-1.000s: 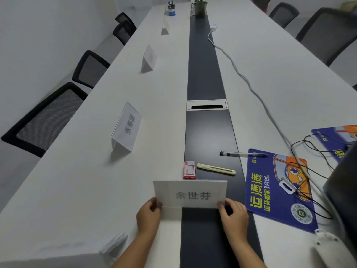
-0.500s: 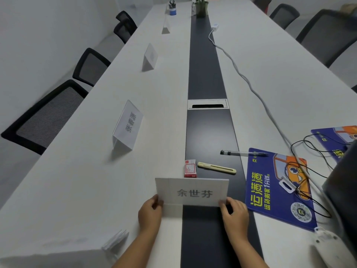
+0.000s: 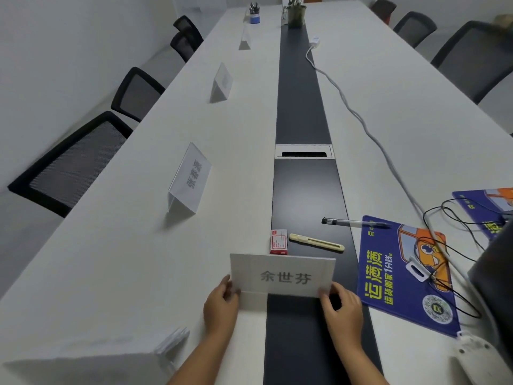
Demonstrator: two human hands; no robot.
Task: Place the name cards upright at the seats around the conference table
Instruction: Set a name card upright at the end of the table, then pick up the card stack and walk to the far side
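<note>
At the table's (image 3: 116, 273) near edge, the left hand (image 3: 220, 308) and right hand (image 3: 342, 309) pinched the card's (image 3: 283, 275) 2 lower corners, its long axis running crosswise between them.

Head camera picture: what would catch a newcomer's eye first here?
A white name card held up by both hands, left hand and right hand, at the table's near end. Beyond, three more cards stand along the left side, and a blue mat lies on the right.
</note>
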